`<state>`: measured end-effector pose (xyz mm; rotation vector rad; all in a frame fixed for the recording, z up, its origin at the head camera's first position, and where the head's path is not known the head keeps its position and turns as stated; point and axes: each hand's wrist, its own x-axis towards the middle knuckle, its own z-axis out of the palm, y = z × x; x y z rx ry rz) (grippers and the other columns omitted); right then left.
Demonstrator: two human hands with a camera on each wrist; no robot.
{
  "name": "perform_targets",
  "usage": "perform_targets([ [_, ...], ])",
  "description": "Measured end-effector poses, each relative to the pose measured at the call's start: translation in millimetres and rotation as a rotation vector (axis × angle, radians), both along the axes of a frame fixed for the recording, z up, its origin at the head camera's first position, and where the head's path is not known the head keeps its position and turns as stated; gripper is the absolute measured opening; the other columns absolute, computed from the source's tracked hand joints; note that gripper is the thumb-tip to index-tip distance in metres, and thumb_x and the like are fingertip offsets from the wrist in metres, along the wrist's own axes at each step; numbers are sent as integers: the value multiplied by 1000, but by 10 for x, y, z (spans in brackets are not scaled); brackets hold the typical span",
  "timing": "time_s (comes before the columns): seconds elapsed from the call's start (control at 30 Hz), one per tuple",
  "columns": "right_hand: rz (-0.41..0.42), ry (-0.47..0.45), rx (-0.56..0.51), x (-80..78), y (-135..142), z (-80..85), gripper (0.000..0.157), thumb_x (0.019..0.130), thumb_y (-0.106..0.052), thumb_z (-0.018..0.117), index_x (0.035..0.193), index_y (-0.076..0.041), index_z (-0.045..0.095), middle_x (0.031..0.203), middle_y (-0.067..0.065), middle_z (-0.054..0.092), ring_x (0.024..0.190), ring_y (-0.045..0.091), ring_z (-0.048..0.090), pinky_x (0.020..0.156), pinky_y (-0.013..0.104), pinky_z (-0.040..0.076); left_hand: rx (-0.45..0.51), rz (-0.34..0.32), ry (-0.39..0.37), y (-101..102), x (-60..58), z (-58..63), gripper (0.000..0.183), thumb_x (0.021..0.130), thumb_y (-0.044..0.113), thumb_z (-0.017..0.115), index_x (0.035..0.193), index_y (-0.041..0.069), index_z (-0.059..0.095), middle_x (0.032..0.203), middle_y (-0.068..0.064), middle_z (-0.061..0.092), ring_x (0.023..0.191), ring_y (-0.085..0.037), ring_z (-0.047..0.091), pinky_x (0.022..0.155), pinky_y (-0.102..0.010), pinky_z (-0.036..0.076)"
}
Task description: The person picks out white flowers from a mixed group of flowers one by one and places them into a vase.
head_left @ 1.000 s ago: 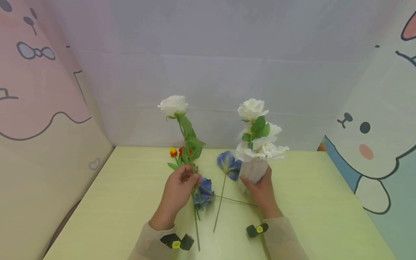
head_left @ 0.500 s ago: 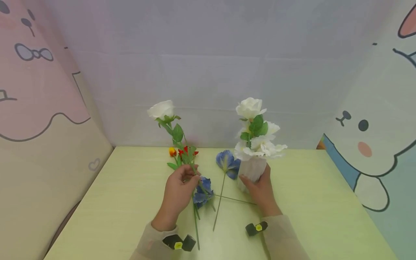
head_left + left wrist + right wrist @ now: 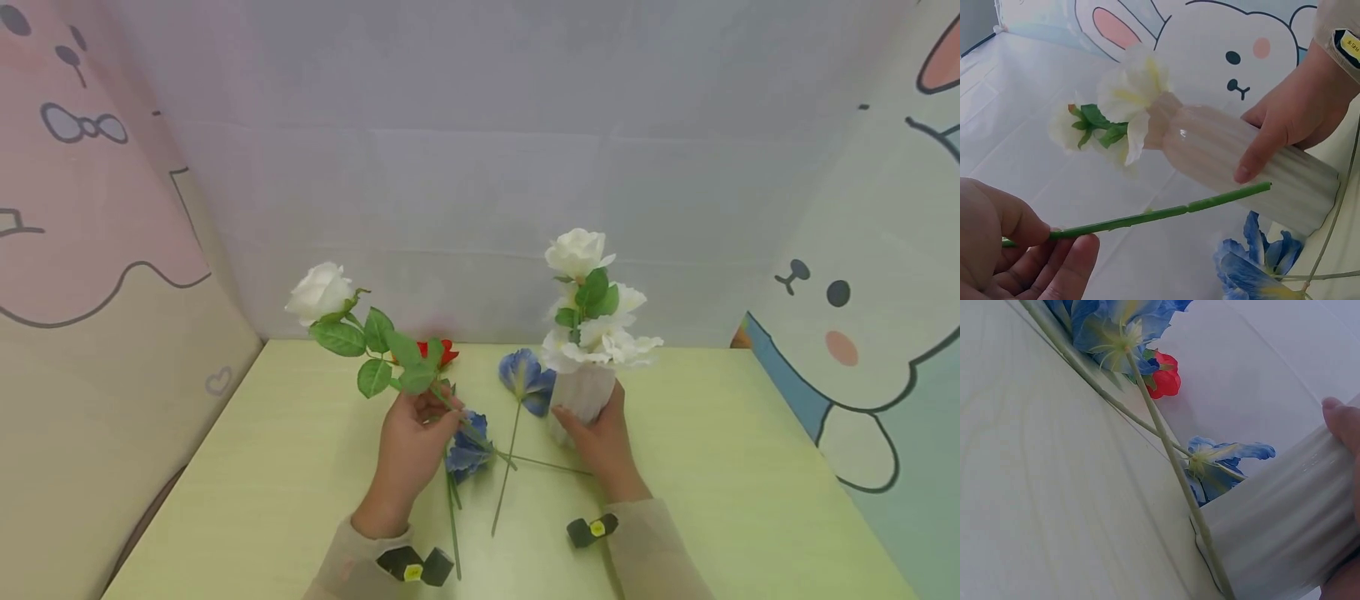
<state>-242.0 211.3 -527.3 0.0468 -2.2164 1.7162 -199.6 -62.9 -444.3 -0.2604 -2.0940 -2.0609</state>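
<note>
My left hand [image 3: 415, 442] pinches the green stem [image 3: 1141, 217] of a white rose [image 3: 321, 293] between thumb and fingers. The rose leans far to the left, its leaves above the hand and the cut stem end pointing right, towards the vase. Around a white ribbed vase [image 3: 581, 396] my right hand [image 3: 609, 442] keeps its grip, thumb on the near side. Several white flowers [image 3: 600, 333] with green leaves stand in the vase. Seen from the left wrist, the stem end passes in front of the vase [image 3: 1210, 147]; whether they touch I cannot tell.
Between the hands lie two blue flowers, one farther back [image 3: 527, 379] and one nearer [image 3: 468, 446], their thin stems crossing. A red flower [image 3: 438, 352] lies behind the left hand, partly covered by rose leaves. Cartoon-printed sheets [image 3: 847, 308] and a pale back sheet [image 3: 480, 192] enclose the table [image 3: 247, 500].
The white rose has tipped to the left and down in my left hand, its lower stem swinging right. Its leaves now cover the yellow flower seen before. My right hand and vase stay put.
</note>
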Motion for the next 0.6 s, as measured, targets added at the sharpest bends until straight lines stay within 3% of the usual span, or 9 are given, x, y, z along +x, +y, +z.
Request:
perform_targets([
  [0.17,4,1,44,147,-69,251,88,87,-4,81,150,6,21,127,29,46,113,40,50,102,52,39,31,-25,27,19,42,2,17,100,-3,63,115,-5,56,102,-19,65,91,-27,69,76,-41,62],
  [0.37,8,11,36,150,-76,280,86,87,-3,80,150,6,22,128,28,46,114,38,50,102,50,39,67,-21,58,33,76,-4,13,104,3,60,114,-4,58,102,-18,66,91,-26,70,76,-41,62],
  [0.6,-4,11,13,-58,35,-123,93,86,-8,84,154,-4,21,132,23,46,116,34,50,104,47,38,136,-73,124,87,107,-8,13,99,-6,63,112,-6,61,104,-19,65,94,-25,71,79,-45,62],
])
